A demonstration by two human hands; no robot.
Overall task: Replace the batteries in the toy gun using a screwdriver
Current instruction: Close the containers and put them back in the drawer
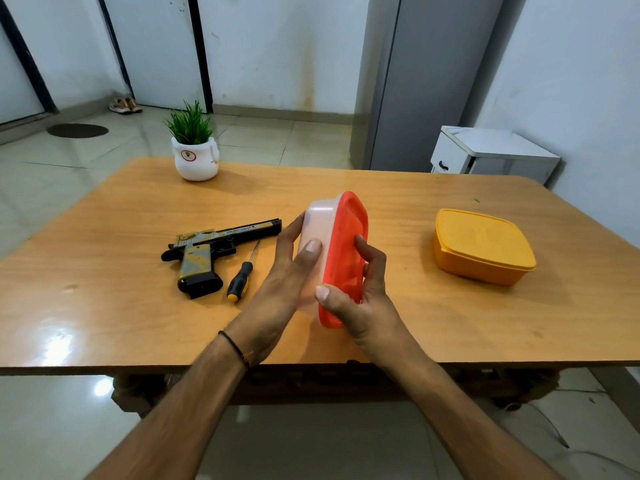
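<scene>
A black and gold toy gun (pixel 214 249) lies on its side on the wooden table (pixel 104 306), left of centre. Just right of its grip lies a screwdriver (pixel 242 273) with a black and yellow handle. Both my hands hold a pale box with an orange lid (pixel 334 237) tipped up on its side above the table. My left hand (pixel 294 271) grips the pale bottom side, thumb on the box's wall. My right hand (pixel 360 299) grips the orange lid, thumb on its rim and fingers curled over the lid's face. The box's contents are hidden.
A shut yellow box (pixel 483 245) sits on the table to the right. A small potted plant (pixel 195 150) in a white pot stands at the far left edge. Beyond the table stand a grey fridge (pixel 415 81) and a white cabinet (pixel 491 154).
</scene>
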